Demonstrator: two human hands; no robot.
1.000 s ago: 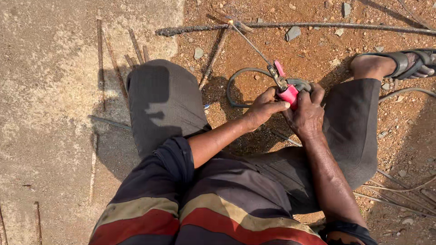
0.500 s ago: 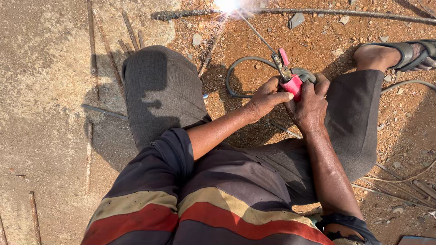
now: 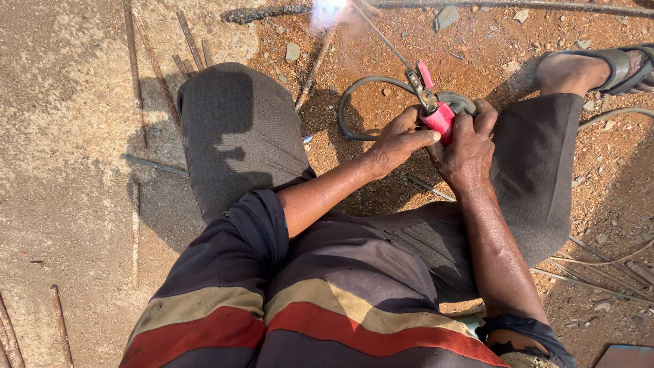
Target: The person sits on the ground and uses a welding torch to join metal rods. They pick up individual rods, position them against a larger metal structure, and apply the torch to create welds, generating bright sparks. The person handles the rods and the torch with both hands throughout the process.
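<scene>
Right hand (image 3: 470,146): wrapped around red electrode holder (image 3: 438,119).
Left hand (image 3: 395,143): fingers pinching holder's near side.
Arc (image 3: 327,12): beyond both hands, on rebar (image 3: 272,12) (smoke rising).

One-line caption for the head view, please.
Both hands, left hand and right hand, grip a red electrode holder; its rod tip arcs on a steel bar.

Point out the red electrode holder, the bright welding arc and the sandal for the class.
red electrode holder (image 3: 439,120), head view, on its red handle.
welding arc (image 3: 327,9), head view, on the white glow.
sandal (image 3: 623,68), head view, on its strap.
</scene>
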